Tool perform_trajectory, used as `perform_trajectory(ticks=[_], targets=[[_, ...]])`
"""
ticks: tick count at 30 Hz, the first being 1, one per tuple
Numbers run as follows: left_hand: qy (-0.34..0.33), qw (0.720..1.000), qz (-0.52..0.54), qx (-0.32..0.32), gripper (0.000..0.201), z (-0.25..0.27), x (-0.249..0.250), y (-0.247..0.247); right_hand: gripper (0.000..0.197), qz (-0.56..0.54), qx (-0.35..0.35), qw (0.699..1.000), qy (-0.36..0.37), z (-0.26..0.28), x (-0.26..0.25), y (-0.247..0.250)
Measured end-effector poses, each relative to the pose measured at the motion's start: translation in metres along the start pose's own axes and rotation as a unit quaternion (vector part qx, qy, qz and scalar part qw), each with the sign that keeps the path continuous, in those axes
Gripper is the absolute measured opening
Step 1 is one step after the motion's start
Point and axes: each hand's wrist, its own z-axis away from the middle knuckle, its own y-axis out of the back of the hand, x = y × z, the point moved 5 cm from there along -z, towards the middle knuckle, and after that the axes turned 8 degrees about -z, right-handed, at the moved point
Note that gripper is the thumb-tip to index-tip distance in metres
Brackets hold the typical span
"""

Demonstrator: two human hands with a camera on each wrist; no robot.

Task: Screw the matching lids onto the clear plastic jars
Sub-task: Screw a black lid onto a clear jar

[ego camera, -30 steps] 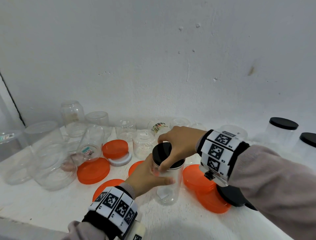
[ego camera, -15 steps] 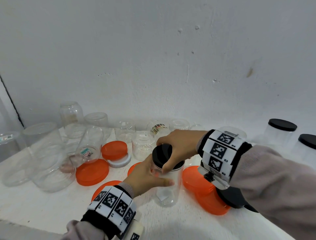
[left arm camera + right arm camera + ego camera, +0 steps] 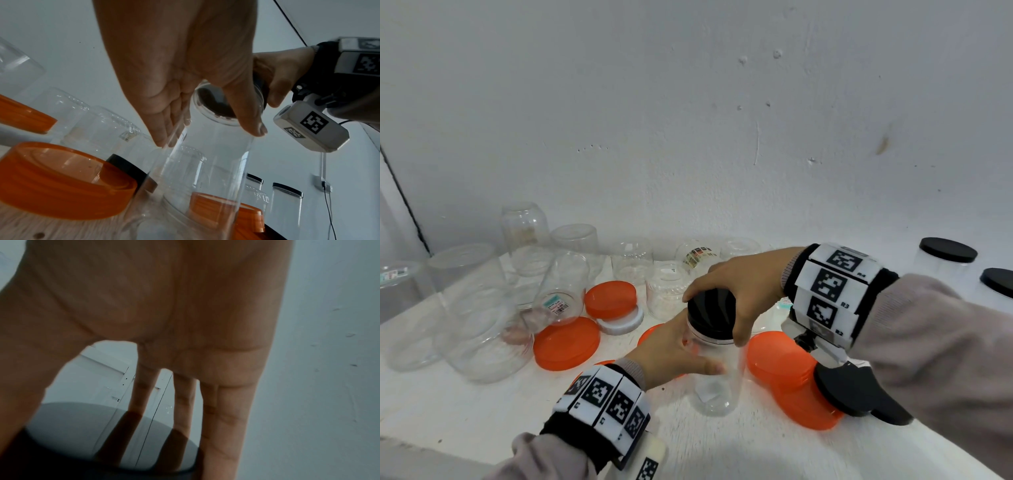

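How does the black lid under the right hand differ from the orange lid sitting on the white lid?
The black lid sits on a clear jar, gripped by the right hand; the orange lid rests loose on a white lid, untouched. The black lid is on the jar that the left hand holds; the orange lid is on no jar. Both are round.

right wrist view blurred — black lid [image 3: 115, 439] cut by bottom edge | far-left jar [image 3: 397, 277] cropped at frame edge
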Motion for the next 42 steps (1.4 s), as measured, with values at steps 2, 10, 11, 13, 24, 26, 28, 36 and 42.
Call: perform_trajectory(ticks=[2,10,11,13,24,26,28,36,42], targets=[[0.001,1.000,0.002,-0.001,0.098,0.0003,0.0009,-0.0007,0.085,0.004,-0.003,1.000,-0.009,0.0002,0.0001,0.0002],[-0.003,1.000,0.010,0.005,0.090,0.0005,0.0017,-0.0014,0.084,-0.002,0.011,0.999,-0.037,-0.0033,-0.0004,0.0015],[-0.003,1.000,0.012,0.006,0.089,0.0004,0.0023,-0.0016,0.083,-0.007,0.017,0.999,-0.039,-0.0030,-0.0001,0.0012],[-0.002,1.000,0.015,0.010,0.089,0.0008,0.0028,-0.0019,0.080,-0.016,0.031,0.998,-0.043,-0.0022,0.0001,0.0007],[0.009,1.000,0.018,0.023,0.093,0.0021,0.0022,-0.0042,0.088,-0.024,0.091,0.991,-0.093,0.0037,0.0041,-0.0047],[0.006,1.000,0.016,0.025,0.092,0.0018,0.0023,-0.0039,0.097,-0.044,0.040,0.995,-0.084,0.0043,0.0051,-0.0030],[0.002,0.999,0.016,0.028,0.091,0.0021,0.0026,-0.0045,0.094,-0.049,0.006,0.997,-0.065,0.0043,0.0032,-0.0003],[-0.010,0.999,0.027,0.034,0.085,0.0032,0.0029,-0.0052,0.075,-0.051,0.035,0.996,-0.063,0.0002,0.0035,0.0004],[-0.004,0.999,0.029,0.037,0.085,0.0035,0.0012,-0.0056,0.087,-0.046,0.046,0.996,-0.066,-0.0003,0.0052,-0.0010]])
